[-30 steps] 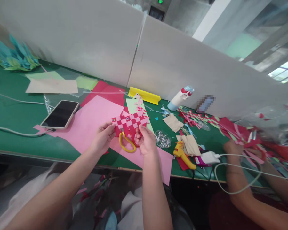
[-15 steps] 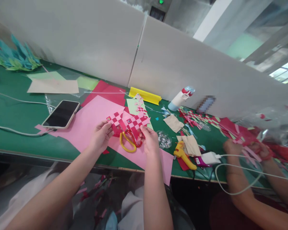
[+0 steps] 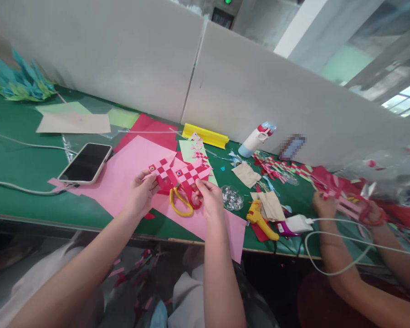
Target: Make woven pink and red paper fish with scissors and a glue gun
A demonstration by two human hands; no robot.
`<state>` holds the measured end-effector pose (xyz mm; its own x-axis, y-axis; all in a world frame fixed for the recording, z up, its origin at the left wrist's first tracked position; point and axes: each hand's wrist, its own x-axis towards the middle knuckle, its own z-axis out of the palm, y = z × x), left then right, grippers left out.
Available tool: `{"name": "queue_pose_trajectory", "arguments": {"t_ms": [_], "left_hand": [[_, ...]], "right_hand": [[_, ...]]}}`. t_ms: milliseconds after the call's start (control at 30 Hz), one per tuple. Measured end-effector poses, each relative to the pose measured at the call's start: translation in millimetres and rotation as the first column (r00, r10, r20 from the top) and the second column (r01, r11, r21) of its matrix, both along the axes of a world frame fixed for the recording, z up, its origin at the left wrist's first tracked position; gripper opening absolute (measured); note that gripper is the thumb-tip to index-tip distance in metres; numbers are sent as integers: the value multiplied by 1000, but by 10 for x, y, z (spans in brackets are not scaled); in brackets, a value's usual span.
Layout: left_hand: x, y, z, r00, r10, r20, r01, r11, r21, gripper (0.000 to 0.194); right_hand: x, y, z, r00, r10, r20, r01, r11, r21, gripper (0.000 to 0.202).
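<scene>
Because edge holds seem to leave checks and eyes uncovered, my left grip (image 3: 144, 190) pinches one paper fish (image 3: 163, 169) at its eight o'clock, my right grip (image 3: 209, 196) the other fish (image 3: 190, 173) at its four, above the counter (image 3: 23, 161), scissors (image 3: 181, 213) at six o'clock.

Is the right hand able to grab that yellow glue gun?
Probably yes: the glue gun lies nearby, past a dish. But the right hand holds a checkered paper piece, which it would likely set down first.
</scene>
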<state>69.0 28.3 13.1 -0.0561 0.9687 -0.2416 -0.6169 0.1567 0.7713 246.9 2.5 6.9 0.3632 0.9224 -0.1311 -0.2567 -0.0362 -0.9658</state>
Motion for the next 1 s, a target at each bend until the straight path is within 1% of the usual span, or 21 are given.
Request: {"name": "queue_pose_trajectory", "arguments": {"t_ms": [300, 633, 1000], "left_hand": [[6, 10, -62, 1000, -2, 3, 2, 1000, 23, 34], [11, -11, -18, 1000, -8, 3, 8, 1000, 28, 31], [1, -7, -9, 1000, 6, 14, -6, 1000, 22, 29]], "right_hand": [[7, -6, -39, 1000, 28, -3, -28, 1000, 2, 38], [-13, -14, -20, 1000, 25, -8, -26, 1000, -12, 40], [-4, -9, -40, 999, 33, -30, -33, 999, -9, 38]]}}
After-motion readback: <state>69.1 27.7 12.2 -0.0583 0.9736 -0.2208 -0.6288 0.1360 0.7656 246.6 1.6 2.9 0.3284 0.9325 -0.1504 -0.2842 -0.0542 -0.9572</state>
